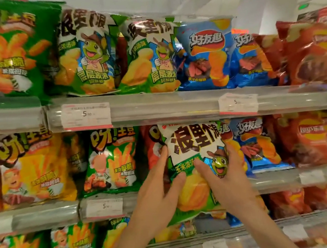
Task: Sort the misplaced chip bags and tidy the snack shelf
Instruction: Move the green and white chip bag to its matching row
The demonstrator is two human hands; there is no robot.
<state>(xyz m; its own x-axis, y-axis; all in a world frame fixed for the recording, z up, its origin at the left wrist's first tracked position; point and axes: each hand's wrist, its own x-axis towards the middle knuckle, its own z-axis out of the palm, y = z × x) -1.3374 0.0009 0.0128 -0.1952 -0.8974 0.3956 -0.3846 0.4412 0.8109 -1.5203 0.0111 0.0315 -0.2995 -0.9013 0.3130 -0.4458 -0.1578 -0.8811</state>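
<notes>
Both hands hold green-white chip bag [195,161] in front of middle shelf [187,194]: left hand [158,193] and right hand [226,178], fingers curled round its edges. Matching bags [148,56] sit on upper shelf. Risks: crushing chips by squeezing; snagging price rail [157,110] on lift; toppling neighbouring bags.

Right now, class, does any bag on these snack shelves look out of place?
Yes. The green-and-white frog-mascot chip bag, held by the left hand and right hand, sits before red and blue bags on the middle shelf; its matching bags stand on the upper shelf.
</notes>
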